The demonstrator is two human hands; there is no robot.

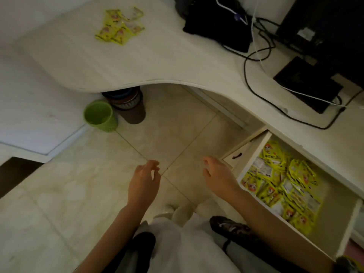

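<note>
An open white drawer (pixel 254 154) at the right holds several yellow sachets (pixel 283 184) in a loose heap. More yellow sachets (pixel 119 26) lie on the curved white desk (pixel 137 64) at the upper left. My left hand (pixel 143 182) hovers over the tiled floor with its fingers loosely curled and nothing in it. My right hand (pixel 216 174) is also empty, fingers relaxed, just left of the drawer's front corner.
A green bin (pixel 99 116) and a brown stool (pixel 130 107) stand on the floor under the desk edge. Black boxes (pixel 307 83), a monitor and tangled cables (pixel 256 62) cover the desk's right part. My legs and a dark shoe (pixel 228 226) are below.
</note>
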